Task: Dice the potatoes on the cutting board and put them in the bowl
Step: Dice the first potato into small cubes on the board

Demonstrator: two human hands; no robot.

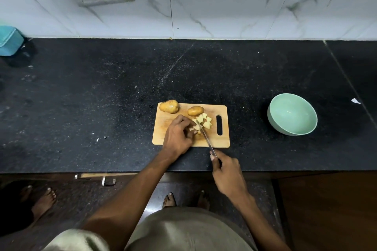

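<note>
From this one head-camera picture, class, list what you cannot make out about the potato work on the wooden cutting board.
- Potato piece being cut: head view, mostly hidden under the left hand.
- Steel knife: its handle is covered by the right hand; the tip is lost among the pale potato cubes.
- Cube count: too small and bunched to tell.
- Teal box: cut off by the left edge.
</note>
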